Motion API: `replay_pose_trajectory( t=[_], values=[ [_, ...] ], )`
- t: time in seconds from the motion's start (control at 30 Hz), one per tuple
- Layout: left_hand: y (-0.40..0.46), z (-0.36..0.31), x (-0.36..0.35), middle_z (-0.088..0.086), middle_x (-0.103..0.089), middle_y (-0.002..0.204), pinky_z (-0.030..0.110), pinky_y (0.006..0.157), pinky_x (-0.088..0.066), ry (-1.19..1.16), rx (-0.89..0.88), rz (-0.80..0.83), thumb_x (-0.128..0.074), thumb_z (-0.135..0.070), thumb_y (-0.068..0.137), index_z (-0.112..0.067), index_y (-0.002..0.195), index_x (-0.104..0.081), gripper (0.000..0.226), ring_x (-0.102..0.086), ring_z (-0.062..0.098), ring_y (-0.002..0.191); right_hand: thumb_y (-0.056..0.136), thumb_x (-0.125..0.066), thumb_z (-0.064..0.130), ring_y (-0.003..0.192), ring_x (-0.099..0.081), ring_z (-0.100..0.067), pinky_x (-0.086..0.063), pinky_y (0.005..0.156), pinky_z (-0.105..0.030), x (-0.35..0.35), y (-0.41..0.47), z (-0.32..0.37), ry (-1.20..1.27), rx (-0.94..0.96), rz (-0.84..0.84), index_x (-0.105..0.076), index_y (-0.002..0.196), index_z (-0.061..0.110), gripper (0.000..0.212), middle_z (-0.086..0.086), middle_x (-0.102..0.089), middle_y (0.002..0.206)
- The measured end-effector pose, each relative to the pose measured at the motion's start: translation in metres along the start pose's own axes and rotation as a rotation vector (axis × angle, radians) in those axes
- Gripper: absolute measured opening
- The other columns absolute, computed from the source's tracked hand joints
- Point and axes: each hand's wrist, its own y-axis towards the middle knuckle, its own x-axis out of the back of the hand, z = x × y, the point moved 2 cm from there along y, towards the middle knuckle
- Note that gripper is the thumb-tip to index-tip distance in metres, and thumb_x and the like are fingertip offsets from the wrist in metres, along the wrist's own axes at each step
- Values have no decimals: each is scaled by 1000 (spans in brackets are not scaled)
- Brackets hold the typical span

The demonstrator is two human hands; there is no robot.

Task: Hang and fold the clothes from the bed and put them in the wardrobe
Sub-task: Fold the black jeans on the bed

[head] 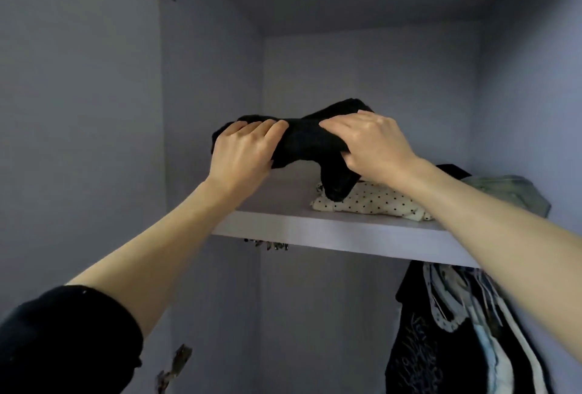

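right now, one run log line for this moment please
stage: shelving | left hand: grips black garment | right hand: grips same | garment: above shelf, dangling end touching polka-dot fold

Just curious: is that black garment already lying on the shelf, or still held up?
Still held up: both the left hand and right hand grip the black garment above the shelf.

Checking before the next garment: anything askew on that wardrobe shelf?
Yes: the black garment gripped by left hand and right hand isn't neatly folded; one end droops onto the polka-dot garment.
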Motion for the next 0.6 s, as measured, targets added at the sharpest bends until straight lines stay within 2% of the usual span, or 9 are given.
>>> replay_pose_trajectory(
  t=[0.07,0.17,0.3,0.37,0.43,0.47,0.6],
  values=[
    [11,7,-31,9,-72,87,30,60,-52,4,-11,10,-80,1,53,-4,103,-69,52,-68,27,70,82,-58,2,118,-55,-26,-37,103,-40,-27,15,-15,-34,-2,57,-55,131,12,51,-7,-61,126],
    [19,21,-84,10,-72,79,27,51,-51,14,-38,48,-88,1,39,-4,96,-71,60,-67,24,61,83,-53,1,117,-53,-27,-40,96,-36,-72,35,-34,-93,-3,106,-50,135,15,53,-5,-59,129],
    [21,47,-164,9,-71,74,25,43,-48,21,-26,92,-92,-3,32,-4,93,-72,64,-65,24,54,88,-51,5,118,-52,-25,-42,93,-36,-142,67,-56,-149,29,232,-46,137,18,51,-3,-56,131],
    [26,63,-205,9,-71,83,28,48,-50,25,-10,192,-89,-8,49,-6,103,-68,58,-67,26,61,89,-49,9,117,-53,-25,-44,94,-36,-176,90,-65,-221,71,337,-43,137,19,49,-3,-55,130],
    [34,79,-249,7,-65,111,34,66,-50,70,38,273,-72,-15,76,-12,126,-52,54,-66,29,88,91,-46,11,115,-54,-26,-45,94,-37,-211,107,-74,-314,92,416,-38,139,19,49,-4,-54,130],
    [39,88,-272,6,-60,120,34,72,-48,78,57,297,-66,-17,82,-14,132,-44,55,-64,28,97,92,-45,12,115,-54,-27,-44,95,-38,-230,116,-81,-372,91,423,-35,139,18,49,-5,-53,130],
    [37,91,-322,4,-63,118,30,74,-50,150,-2,339,-74,-21,76,-16,132,-50,61,-66,20,98,97,-35,16,123,-45,-30,-29,108,-41,-282,114,-89,-485,60,458,-28,142,13,46,-12,-44,138]
  ],
)
